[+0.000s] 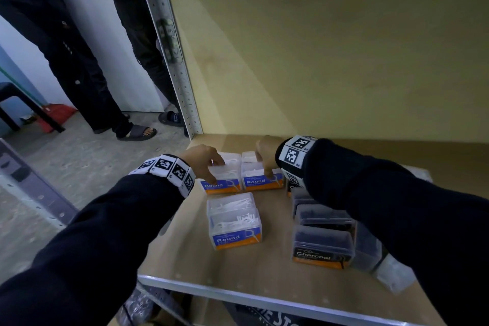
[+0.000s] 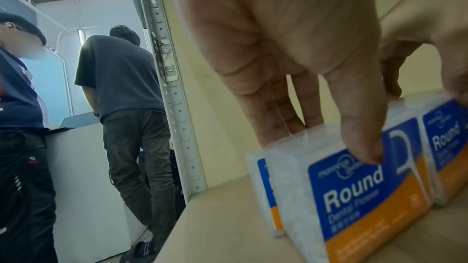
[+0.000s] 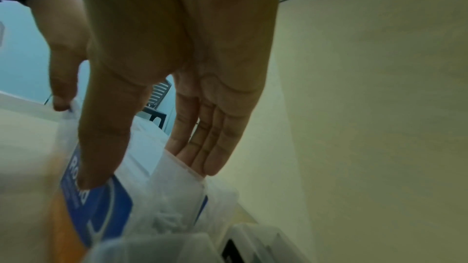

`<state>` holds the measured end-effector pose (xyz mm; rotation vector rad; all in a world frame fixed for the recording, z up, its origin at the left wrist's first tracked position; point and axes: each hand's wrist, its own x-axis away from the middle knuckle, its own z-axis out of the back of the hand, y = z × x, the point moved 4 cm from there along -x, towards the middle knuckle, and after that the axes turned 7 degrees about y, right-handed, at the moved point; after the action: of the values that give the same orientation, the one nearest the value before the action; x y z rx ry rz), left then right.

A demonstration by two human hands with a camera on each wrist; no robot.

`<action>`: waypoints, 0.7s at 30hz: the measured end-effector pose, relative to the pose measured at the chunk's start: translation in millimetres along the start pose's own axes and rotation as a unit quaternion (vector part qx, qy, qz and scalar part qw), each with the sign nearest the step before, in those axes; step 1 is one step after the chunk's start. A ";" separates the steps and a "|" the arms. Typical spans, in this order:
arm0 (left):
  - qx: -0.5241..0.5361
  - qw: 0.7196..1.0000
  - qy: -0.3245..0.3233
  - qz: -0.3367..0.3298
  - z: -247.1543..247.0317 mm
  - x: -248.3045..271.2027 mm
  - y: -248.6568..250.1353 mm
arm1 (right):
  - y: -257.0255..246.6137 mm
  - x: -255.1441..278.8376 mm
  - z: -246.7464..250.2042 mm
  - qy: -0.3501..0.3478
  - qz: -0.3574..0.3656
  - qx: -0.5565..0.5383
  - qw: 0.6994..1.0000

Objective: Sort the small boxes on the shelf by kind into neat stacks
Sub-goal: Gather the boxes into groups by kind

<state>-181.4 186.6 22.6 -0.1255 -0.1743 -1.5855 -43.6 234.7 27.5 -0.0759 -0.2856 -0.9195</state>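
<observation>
Two clear "Round" floss-pick boxes with blue and orange labels stand side by side at the back left of the shelf. My left hand [image 1: 215, 171] pinches the left Round box [image 1: 225, 186], thumb on its label and fingers behind, as the left wrist view shows [image 2: 354, 197]. My right hand [image 1: 264, 167] pinches the right Round box [image 1: 263, 182] the same way; its label shows in the right wrist view [image 3: 101, 203]. More clear boxes sit behind these. A stack of two Round boxes [image 1: 234, 222] stands nearer me. Dark "Charcoal" boxes [image 1: 321, 246] are stacked at the right, partly under my right forearm.
The shelf board [image 1: 185, 251] ends in a metal front edge [image 1: 238, 291]. A perforated metal upright [image 1: 172, 47] borders the left side, and a yellow back panel [image 1: 317, 47] closes the rear. Two people [image 1: 79, 74] stand on the floor to the left. A clear box [image 1: 394, 275] lies front right.
</observation>
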 end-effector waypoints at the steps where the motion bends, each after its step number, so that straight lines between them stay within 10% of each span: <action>1: -0.005 1.000 0.005 -0.002 0.2 -1.5 -0.2 | -0.9 -0.5 -0.4 -0.004 0.005 0.012 1.000; 11: 0.033 0.999 0.026 -0.003 3.3 -13.4 -3.0 | 9.7 -3.2 -0.6 0.045 -0.030 -0.062 0.997; 21: -0.041 0.996 -0.069 0.038 -5.0 -32.3 1.9 | 19.5 -77.9 -27.9 -0.122 -0.056 0.016 0.991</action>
<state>-178.7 217.3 11.7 -0.3026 -0.2102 -1.5093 -66.8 301.5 -19.6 -0.1448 -0.5366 -1.0173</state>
